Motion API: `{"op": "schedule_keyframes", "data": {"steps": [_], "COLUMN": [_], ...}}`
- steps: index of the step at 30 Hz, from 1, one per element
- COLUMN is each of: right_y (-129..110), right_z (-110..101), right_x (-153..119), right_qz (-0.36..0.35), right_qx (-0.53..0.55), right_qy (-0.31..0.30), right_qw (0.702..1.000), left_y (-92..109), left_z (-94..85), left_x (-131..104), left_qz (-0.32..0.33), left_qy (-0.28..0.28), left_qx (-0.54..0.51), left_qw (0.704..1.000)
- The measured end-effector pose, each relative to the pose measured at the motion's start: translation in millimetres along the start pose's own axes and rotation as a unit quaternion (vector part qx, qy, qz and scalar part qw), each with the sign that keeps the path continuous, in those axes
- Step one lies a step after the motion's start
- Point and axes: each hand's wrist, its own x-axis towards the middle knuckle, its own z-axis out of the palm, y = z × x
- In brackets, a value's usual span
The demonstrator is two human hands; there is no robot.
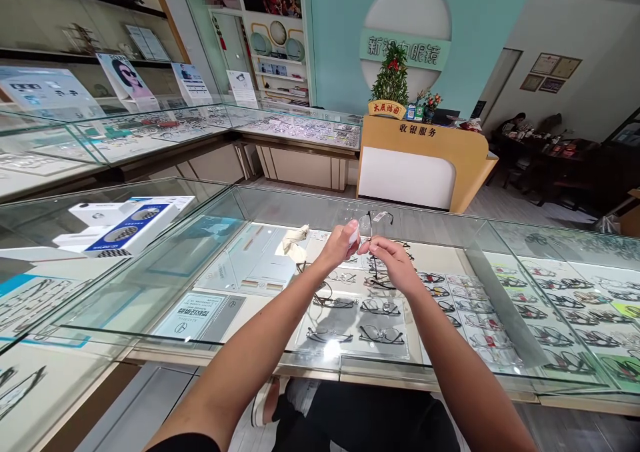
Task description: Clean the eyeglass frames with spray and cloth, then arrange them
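Both my hands are raised over the glass display case [425, 365]. Between them is a pair of thin dark-framed eyeglasses [371, 222] with a small white tag at one temple. My right hand [390, 255] pinches the frame near its lower part. Just left of it, my left hand [345, 242] is closed on something whitish and translucent at the lens; its exact form is too small to tell. A crumpled cream cloth [294, 241] lies left of my left hand. Rows of eyeglasses [381, 334] sit in the case below my hands.
White and blue boxes [133, 229] stand on the glass at the left. More glass cases [565, 305] with eyeglasses extend right. Beyond is a yellow and white counter [425, 152] with plants. A teal printed card [193, 315] lies inside the case at front left.
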Motion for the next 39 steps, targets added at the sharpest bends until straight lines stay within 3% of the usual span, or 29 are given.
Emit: {"op": "schedule_keyframes", "data": {"steps": [5,12,20,23,25,28,30,33,35,39], "right_y": [7,18,17,16,15,16,17,20,22,24], "right_z": [-4,-9,-9,-10,-11,-13,-15,-15,-16,-16], "right_x": [3,8,8,8,9,9,9,9,9,8], "right_qz": [0.006,0.020,0.022,0.029,0.035,0.042,0.043,0.041,0.042,0.044], "right_qx": [0.017,0.104,0.154,0.160,0.167,0.171,0.173,0.173,0.170,0.166], "right_qy": [0.052,0.144,0.140,0.152,0.161,0.169,0.171,0.172,0.169,0.166], "right_qw": [0.998,0.984,0.978,0.975,0.972,0.970,0.969,0.969,0.970,0.971], "left_y": [-1,1,-7,-4,-1,1,-1,-8,-15,-28], "left_z": [1.4,5.8,13.2,6.5,-7.4,-45.0,-77.5,-124.6,-148.2,-172.9], "left_x": [0,-5,-8,-6,0,15,25,30,28,20], "left_qz": [-0.008,0.013,0.006,0.022,0.053,0.104,0.111,0.022,-0.035,-0.097], "left_qy": [-0.042,-0.099,-0.128,-0.120,-0.074,0.097,0.248,0.415,0.457,0.476], "left_qx": [-0.004,0.073,0.091,0.066,0.056,0.065,0.121,0.271,0.330,0.348], "left_qw": [0.999,0.992,0.988,0.990,0.994,0.988,0.955,0.868,0.825,0.802]}}
